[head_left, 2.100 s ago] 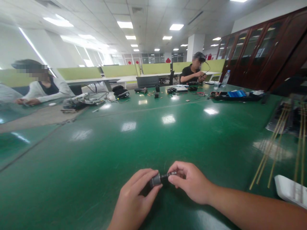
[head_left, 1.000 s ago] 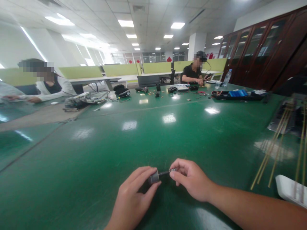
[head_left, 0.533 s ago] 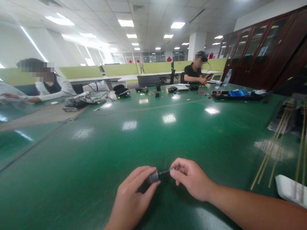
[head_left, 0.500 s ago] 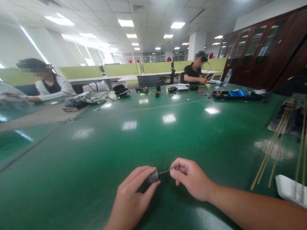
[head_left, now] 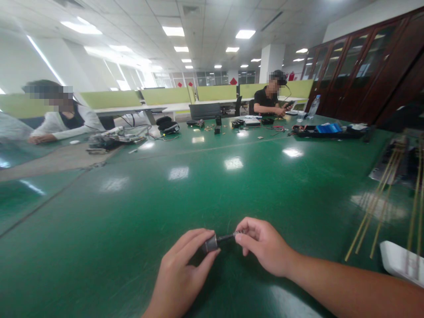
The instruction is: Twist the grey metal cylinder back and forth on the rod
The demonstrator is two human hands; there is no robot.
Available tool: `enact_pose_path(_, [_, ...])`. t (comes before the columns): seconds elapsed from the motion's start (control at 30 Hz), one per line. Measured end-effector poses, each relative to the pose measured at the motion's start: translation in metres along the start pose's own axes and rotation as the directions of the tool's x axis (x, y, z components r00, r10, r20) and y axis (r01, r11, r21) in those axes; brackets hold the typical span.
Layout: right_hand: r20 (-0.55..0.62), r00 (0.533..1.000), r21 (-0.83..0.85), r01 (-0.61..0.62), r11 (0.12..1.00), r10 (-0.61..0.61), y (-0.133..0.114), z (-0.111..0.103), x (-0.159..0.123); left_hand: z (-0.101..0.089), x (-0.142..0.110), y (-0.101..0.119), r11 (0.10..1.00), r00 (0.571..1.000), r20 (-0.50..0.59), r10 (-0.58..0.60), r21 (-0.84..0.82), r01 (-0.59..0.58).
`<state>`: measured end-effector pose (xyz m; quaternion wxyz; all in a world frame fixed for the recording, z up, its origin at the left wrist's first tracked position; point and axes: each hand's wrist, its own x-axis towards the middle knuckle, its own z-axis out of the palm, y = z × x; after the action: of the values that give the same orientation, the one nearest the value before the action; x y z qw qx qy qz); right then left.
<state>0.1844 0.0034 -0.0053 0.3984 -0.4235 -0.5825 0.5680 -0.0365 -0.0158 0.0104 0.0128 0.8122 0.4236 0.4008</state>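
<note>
Jointly pinched, one shafted cylinder (head_left: 210, 244) — two hands (head_left: 183, 266) (head_left: 260, 241)

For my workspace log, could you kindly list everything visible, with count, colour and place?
Table: at least one, green, foreground
Cylindrical part: one, dark grey, lower centre
Shaft: one, black, right of that part
White object: one, white, lower right edge
Sticks: several, yellowish, right
Bottle: one, clear, far right
Blue bundle: one, blue, far right
Small parts: many, mostly black, far side
Heap: one, grey, left side
Partitions: several, yellow-green, background
Cabinets: one row, red-brown, right wall
Lights: several, white, ceiling
Co-workers: two, white sleeves left, black shirt far side
Left hand: one, bare, pinching the cylindrical part
Right hand: one, bare, pinching the shaft's end
</note>
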Motion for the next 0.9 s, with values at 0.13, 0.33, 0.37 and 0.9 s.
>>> enact_pose_path(0.13, [-0.004,1.000,-0.002,-0.001,1.000,0.001,-0.0006,0.0001,0.0001,-0.0016,-0.0008,0.0004,1.000,1.000,-0.002,-0.005,-0.001,0.005])
enact_pose_path(0.33, [-0.003,1.000,0.005,0.008,1.000,-0.008,0.0014,-0.0001,0.0012,-0.0018,-0.0033,-0.0016,1.000,1.000,0.007,-0.016,0.000,0.016])
enact_pose_path(0.37, [-0.002,1.000,0.007,0.009,1.000,-0.009,0.0018,0.0000,0.0014,-0.0015,-0.0040,-0.0023,1.000,1.000,0.004,-0.018,0.000,0.018])
enact_pose_path(0.9, [-0.013,1.000,0.021,-0.005,1.000,0.006,0.0001,-0.0010,0.0018,-0.0027,-0.0024,-0.0014,1.000,1.000,-0.012,-0.021,-0.002,0.021])
